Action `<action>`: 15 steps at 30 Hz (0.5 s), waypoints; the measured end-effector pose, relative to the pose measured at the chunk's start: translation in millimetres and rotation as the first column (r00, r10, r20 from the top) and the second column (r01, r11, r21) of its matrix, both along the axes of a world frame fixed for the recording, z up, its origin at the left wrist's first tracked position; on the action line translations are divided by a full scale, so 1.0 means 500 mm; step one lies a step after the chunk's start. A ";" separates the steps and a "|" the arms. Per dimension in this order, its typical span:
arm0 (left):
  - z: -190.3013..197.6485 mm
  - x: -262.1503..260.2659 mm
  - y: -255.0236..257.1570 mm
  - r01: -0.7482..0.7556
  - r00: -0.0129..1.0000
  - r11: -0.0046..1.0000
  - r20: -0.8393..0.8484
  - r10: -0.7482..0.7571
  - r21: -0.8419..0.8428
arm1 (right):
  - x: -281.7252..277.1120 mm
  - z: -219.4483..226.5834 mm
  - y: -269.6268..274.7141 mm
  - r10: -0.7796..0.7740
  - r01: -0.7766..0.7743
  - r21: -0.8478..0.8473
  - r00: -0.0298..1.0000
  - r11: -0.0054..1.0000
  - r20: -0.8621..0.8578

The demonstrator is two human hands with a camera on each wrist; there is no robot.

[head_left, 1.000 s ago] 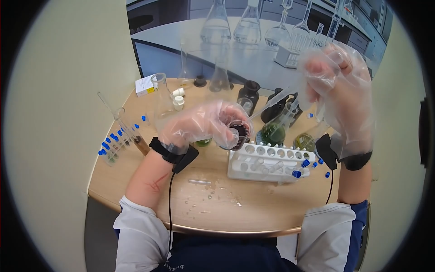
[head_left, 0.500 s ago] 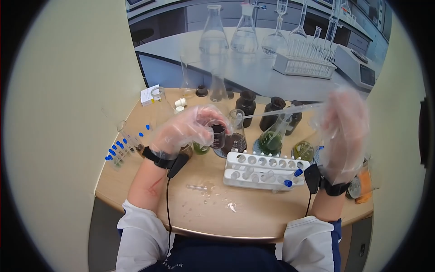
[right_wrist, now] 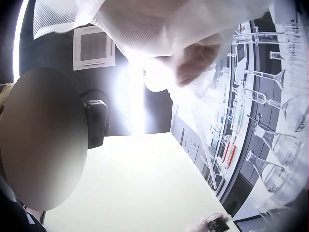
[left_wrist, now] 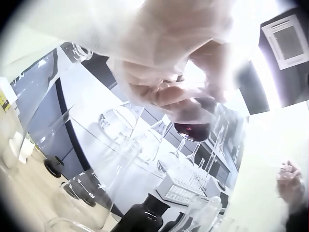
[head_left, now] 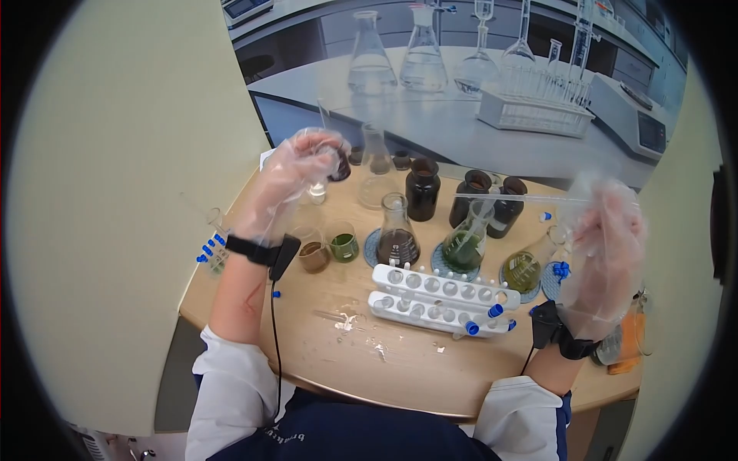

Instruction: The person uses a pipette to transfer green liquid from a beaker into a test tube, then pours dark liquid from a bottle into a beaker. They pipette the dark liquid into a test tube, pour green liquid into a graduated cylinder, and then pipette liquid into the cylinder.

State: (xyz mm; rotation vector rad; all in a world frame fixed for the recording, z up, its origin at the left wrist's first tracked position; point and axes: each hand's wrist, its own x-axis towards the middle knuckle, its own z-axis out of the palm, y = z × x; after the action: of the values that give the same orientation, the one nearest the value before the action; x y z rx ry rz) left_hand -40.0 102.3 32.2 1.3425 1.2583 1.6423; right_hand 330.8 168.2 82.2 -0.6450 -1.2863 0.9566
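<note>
Behind the wooden table (head_left: 369,361) stands a printed laboratory backdrop (head_left: 430,111).

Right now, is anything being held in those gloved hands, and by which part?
The left hand holds a small beaker of dark liquid by its side wall, base showing below the fingers. The right hand holds a clear pipette by one end.

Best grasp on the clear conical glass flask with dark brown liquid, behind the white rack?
I'd pinch the flask by its narrow neck, below the flared rim, coming from above. It stands upright; the walls slope out to a wide base. The rack crowds the near side and a dark glass bottle stands behind, so a low approach looks awkward.
</note>
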 end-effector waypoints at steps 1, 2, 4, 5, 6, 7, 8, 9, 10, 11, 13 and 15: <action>0.003 0.000 0.012 -0.025 1.000 1.000 -0.011 0.025 -0.003 | 0.003 0.000 0.002 -0.003 0.003 -0.006 1.000 1.000 0.014; 0.007 0.000 0.019 -0.057 0.998 0.998 -0.006 0.057 -0.028 | 0.006 0.000 0.001 0.011 -0.011 -0.001 1.000 1.000 0.013; 0.009 -0.010 0.045 -0.135 0.990 0.989 -0.047 0.133 -0.059 | 0.015 0.003 0.004 0.032 -0.032 0.014 0.999 0.999 0.009; 0.008 -0.019 0.066 -0.171 0.984 0.983 -0.069 0.167 -0.069 | 0.022 0.002 0.009 0.042 -0.042 0.006 0.999 0.999 0.010; 0.014 -0.024 0.085 -0.148 0.987 0.988 -0.064 0.145 -0.046 | 0.028 0.001 0.015 0.051 -0.051 0.000 0.999 0.999 0.011; 0.016 -0.028 0.093 -0.160 0.986 0.985 -0.055 0.156 -0.070 | 0.033 0.001 0.020 0.060 -0.060 -0.009 0.998 0.998 0.013; 0.019 -0.030 0.099 -0.172 0.985 0.980 -0.048 0.168 -0.096 | 0.036 0.000 0.023 0.058 -0.058 -0.014 0.998 0.998 0.012; 0.026 -0.029 0.103 -0.185 0.983 0.975 -0.040 0.181 -0.123 | 0.036 0.001 0.024 0.056 -0.056 -0.020 0.998 0.998 0.012; 0.026 -0.035 0.111 -0.192 0.981 0.974 -0.054 0.186 -0.124 | 0.036 0.001 0.025 0.054 -0.054 -0.027 0.998 0.998 0.010; 0.021 -0.042 0.121 -0.199 0.979 0.972 -0.065 0.192 -0.127 | 0.034 0.002 0.025 0.053 -0.053 -0.025 0.999 0.998 0.006; 0.014 -0.055 0.135 -0.211 0.976 0.968 -0.089 0.200 -0.138 | 0.032 0.003 0.022 0.049 -0.049 -0.024 0.999 0.998 -0.002; 0.008 -0.067 0.145 -0.221 0.972 0.964 -0.110 0.206 -0.148 | 0.032 0.000 0.024 0.027 -0.026 -0.016 1.000 1.000 0.016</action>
State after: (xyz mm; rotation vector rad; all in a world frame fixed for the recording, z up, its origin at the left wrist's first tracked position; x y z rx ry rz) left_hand -73.3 174.8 36.5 1.2326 1.6038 1.5969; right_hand 346.8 180.0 82.2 -0.6502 -1.3054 0.9857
